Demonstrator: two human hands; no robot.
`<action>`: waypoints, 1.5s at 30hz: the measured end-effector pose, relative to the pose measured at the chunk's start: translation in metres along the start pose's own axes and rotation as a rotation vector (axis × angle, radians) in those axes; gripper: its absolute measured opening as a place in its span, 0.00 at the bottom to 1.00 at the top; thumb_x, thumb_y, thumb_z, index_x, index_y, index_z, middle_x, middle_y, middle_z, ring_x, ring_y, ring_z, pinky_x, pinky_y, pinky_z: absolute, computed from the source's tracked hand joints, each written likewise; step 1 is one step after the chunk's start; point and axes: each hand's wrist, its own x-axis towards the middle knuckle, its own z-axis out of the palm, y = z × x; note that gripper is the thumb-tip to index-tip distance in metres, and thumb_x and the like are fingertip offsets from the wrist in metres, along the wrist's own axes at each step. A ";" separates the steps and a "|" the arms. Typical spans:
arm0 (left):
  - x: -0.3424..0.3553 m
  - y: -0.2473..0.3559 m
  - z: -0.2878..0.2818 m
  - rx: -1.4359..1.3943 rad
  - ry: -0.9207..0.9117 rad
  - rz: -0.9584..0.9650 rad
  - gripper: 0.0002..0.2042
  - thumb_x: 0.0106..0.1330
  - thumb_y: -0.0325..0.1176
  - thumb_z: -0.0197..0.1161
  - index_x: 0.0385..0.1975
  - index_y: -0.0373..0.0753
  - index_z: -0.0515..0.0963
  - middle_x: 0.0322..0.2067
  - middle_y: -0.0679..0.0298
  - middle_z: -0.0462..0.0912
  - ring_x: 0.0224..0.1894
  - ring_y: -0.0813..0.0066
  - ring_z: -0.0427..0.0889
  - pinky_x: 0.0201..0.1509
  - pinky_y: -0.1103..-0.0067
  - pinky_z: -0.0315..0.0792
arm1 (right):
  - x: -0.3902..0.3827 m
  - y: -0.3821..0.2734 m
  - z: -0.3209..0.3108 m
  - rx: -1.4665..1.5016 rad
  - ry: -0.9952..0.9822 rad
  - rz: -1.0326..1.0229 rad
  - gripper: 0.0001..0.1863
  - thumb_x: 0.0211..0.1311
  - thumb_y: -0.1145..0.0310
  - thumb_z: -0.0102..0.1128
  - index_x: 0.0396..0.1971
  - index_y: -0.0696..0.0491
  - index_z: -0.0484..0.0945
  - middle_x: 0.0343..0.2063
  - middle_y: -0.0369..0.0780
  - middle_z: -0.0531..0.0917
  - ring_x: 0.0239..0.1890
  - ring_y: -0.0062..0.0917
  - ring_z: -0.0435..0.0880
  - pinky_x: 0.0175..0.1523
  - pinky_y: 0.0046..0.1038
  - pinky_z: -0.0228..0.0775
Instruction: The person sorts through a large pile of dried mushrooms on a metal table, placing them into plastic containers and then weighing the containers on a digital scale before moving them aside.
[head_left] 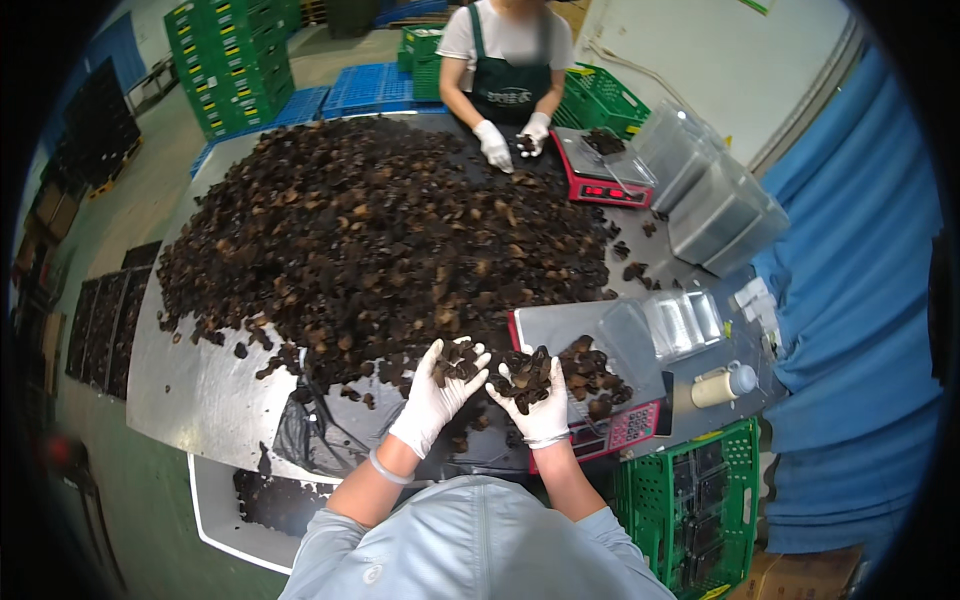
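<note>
My left hand (pixel 431 407), in a white glove, cups a small clump of dark wood ear mushrooms (pixel 458 362). Beside it my right hand (pixel 545 415), gloved too, holds a bigger handful of wood ear mushrooms (pixel 528 378) in its bent fingers. Just right of that hand, a clear plastic box (pixel 640 345) with more mushrooms (pixel 597 380) in it rests on a red scale (pixel 633 428). A large pile of wood ear mushrooms (pixel 370 240) spreads over the metal table (pixel 150 385) beyond my hands.
Across the table a person (pixel 510 60) in white gloves handles mushrooms beside a second red scale (pixel 610 188). Stacked clear boxes (pixel 725 215) and a pale bottle (pixel 722 386) stand right. A green crate (pixel 745 500) sits low right, a white bin (pixel 215 510) low left.
</note>
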 end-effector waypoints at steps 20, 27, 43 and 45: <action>0.080 -0.132 0.069 1.821 -0.211 0.617 0.17 0.59 0.32 0.59 0.48 0.35 0.71 0.48 0.53 0.74 0.56 0.55 0.69 0.61 0.69 0.63 | -0.042 -0.157 -0.022 -1.051 0.097 -0.596 0.18 0.60 0.65 0.61 0.46 0.58 0.74 0.40 0.37 0.79 0.45 0.20 0.76 0.54 0.22 0.64; 0.062 -0.127 0.067 2.203 -0.375 0.585 0.20 0.59 0.27 0.58 0.53 0.43 0.72 0.53 0.56 0.73 0.61 0.59 0.66 0.66 0.63 0.56 | -0.057 -0.176 -0.022 -1.344 0.189 -0.665 0.08 0.59 0.74 0.59 0.38 0.59 0.77 0.36 0.38 0.79 0.39 0.23 0.79 0.48 0.23 0.69; -0.058 -0.018 -0.001 1.527 0.463 0.642 0.13 0.66 0.29 0.55 0.49 0.33 0.75 0.44 0.61 0.80 0.47 0.76 0.76 0.53 0.81 0.68 | -0.080 -0.202 -0.040 -1.637 0.339 -0.821 0.08 0.63 0.76 0.51 0.38 0.58 0.78 0.38 0.37 0.79 0.41 0.21 0.76 0.50 0.23 0.66; -0.098 0.007 -0.051 1.501 0.626 0.724 0.13 0.66 0.28 0.55 0.49 0.33 0.75 0.44 0.62 0.80 0.46 0.76 0.77 0.52 0.81 0.68 | -0.082 -0.198 -0.034 -1.536 0.406 -0.803 0.09 0.65 0.76 0.49 0.40 0.59 0.77 0.38 0.37 0.79 0.41 0.19 0.76 0.49 0.22 0.66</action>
